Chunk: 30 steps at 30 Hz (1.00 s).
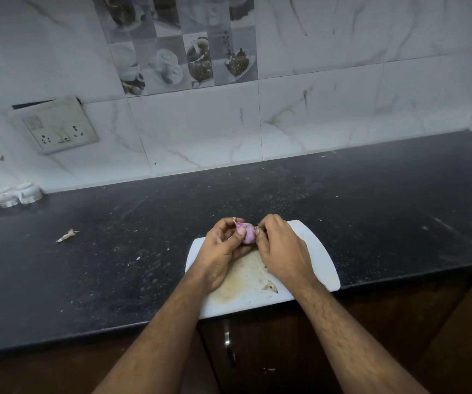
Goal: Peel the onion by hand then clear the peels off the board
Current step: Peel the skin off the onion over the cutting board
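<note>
**Peeling nearly done, clearing still ahead**

On the dark counter (115, 265), the white cutting board (318, 260) carries one loose peel (270, 287). Above it, the left hand (223, 248) cradles the mostly bare purple onion (248, 234); the right hand's (281, 248) fingers pinch remaining skin at its tip.

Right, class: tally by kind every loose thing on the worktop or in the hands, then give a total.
Onion: 1
Cutting board: 1
Peel scraps: 2, one on the board, one on the counter
White jars: 3
Total: 7
</note>
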Tool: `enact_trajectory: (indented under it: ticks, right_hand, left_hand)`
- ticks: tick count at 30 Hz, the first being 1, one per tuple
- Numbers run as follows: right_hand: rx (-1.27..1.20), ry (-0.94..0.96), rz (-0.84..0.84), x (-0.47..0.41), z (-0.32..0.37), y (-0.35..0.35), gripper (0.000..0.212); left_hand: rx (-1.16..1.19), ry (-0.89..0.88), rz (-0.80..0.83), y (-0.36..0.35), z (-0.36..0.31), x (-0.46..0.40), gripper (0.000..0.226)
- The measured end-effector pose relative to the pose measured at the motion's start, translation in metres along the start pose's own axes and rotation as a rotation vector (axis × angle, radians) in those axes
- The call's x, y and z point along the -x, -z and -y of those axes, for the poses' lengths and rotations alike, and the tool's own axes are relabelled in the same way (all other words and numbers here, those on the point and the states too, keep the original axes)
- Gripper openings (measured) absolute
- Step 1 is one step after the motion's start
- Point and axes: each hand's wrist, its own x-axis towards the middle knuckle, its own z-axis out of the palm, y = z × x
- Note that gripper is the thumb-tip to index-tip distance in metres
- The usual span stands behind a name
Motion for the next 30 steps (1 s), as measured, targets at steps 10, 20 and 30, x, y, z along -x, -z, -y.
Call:
enact_trajectory:
  ticks: [10,20,30]
  right_hand:
    - [-0.172,-0.065,-0.017,-0.0006,-0.0056,-0.0021,0.02]
    - [-0.317,0.004,-0.048,-0.0004,-0.0084,-0.0025,0.012]
    - [-0.271,-0.029,-0.046,-0.0007,-0.0064,-0.0018,0.005]
  left_hand:
    - [0.021,0.027,-0.067,-0.0027,-0.001,-0.0003,0.02]
    - [0.027,0.035,-0.052,-0.0031,-0.0022,0.0019,0.038]
    - [0.045,0.037,-0.037,-0.0046,-0.0059,0.0041,0.036]
